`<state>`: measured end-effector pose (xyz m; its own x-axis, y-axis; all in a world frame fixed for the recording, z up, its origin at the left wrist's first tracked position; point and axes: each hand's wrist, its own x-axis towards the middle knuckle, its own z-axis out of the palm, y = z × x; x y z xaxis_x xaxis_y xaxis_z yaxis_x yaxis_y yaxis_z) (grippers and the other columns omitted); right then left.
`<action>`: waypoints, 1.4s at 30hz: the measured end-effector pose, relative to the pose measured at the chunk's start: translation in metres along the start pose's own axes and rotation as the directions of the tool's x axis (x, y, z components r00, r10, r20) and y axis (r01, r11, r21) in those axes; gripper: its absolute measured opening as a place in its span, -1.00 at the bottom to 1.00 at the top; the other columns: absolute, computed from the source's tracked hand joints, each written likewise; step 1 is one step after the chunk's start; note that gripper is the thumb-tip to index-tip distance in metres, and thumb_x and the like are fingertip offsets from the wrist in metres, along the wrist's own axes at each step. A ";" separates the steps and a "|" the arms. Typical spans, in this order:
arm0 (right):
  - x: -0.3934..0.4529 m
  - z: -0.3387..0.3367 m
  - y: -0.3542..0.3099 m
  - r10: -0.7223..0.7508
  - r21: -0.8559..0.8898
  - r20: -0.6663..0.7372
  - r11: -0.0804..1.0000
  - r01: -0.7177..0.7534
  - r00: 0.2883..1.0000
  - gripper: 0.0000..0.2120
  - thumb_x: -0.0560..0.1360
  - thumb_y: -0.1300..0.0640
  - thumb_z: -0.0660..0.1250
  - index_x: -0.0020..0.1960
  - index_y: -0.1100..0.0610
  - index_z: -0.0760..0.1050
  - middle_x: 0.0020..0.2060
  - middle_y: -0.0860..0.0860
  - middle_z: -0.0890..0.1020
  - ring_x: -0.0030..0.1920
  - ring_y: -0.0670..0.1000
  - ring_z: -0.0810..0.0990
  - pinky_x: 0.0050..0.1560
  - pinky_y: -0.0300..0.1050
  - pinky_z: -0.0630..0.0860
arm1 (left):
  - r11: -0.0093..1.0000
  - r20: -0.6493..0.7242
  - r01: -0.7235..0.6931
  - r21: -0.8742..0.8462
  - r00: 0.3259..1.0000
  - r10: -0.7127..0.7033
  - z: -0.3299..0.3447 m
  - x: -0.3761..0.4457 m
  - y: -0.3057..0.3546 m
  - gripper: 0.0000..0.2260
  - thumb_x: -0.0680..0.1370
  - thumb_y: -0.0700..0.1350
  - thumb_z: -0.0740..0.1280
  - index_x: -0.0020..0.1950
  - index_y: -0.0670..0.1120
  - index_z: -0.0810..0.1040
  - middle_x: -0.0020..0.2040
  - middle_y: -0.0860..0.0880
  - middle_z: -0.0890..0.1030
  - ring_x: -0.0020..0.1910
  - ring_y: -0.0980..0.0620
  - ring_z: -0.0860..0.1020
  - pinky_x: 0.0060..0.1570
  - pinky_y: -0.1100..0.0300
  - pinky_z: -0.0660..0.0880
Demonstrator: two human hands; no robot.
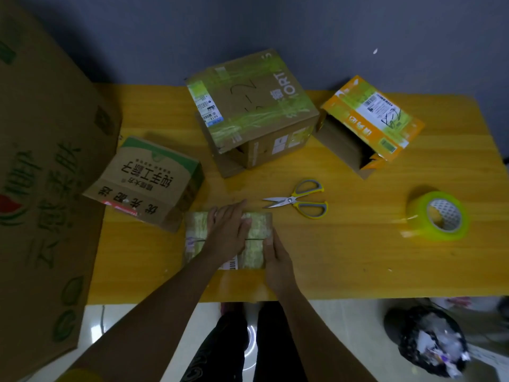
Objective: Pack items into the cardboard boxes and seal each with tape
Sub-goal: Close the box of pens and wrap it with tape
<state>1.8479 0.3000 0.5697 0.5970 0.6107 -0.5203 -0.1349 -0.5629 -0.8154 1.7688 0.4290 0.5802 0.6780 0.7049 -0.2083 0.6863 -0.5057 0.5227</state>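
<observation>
A small flat cardboard box [259,244], covered in yellowish tape, lies near the front edge of the yellow table [358,257]. My left hand [228,230] presses flat on its top with fingers spread. My right hand [275,257] holds its right side, thumb on the top edge. A roll of clear yellowish tape [438,216] stands at the right. Scissors [300,201] with yellow and grey handles lie shut just behind the box. A strip of tape [242,285] runs from the box to the table edge.
A large taped box [253,106] sits at the back middle, an orange open box [369,125] at the back right, and a brown printed box [148,180] at the left. A very big carton [41,188] leans at the far left. A black rubbish bag [427,340] lies on the floor.
</observation>
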 end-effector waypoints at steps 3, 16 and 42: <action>0.007 -0.007 -0.001 -0.001 -0.062 0.043 0.998 0.004 0.999 -0.57 0.66 -0.03 0.09 0.49 0.05 0.30 0.37 0.04 0.47 0.35 0.03 0.45 0.36 0.01 0.39 | 0.991 0.018 0.002 -0.137 1.000 0.001 -0.015 -0.009 -0.009 -0.49 0.60 0.08 -0.04 0.54 -0.03 0.18 0.53 -0.03 0.21 0.52 -0.01 0.11 0.45 0.10 -0.09; 0.004 -0.054 -0.044 -0.182 -0.206 -0.166 0.968 0.147 0.969 -0.74 0.61 0.23 0.23 0.25 0.26 0.51 0.19 0.16 0.59 0.21 0.15 0.54 0.14 -0.18 0.38 | 0.961 0.027 0.041 0.273 0.998 -0.051 -0.045 -0.026 0.023 -0.55 0.66 -0.04 0.10 0.54 -0.07 0.12 0.54 -0.10 0.11 0.52 -0.08 0.07 0.44 0.03 0.03; 0.105 -0.417 -0.001 -0.191 -0.883 0.310 0.305 0.357 0.931 -0.51 0.58 -0.08 0.22 0.45 0.03 0.29 0.37 0.02 0.41 0.42 0.09 0.29 0.35 0.02 0.17 | 0.982 0.271 0.104 -0.158 0.961 -0.059 0.118 0.090 0.343 -0.68 0.59 -0.23 0.25 0.35 -0.11 0.47 0.02 -0.10 0.68 0.04 -0.07 0.62 0.02 0.04 0.55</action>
<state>2.2401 0.1326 0.6218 0.3363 0.8489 -0.4078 0.8701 -0.4458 -0.2102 2.0963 0.2607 0.6427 0.6826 0.5720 -0.4549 0.7031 -0.3442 0.6222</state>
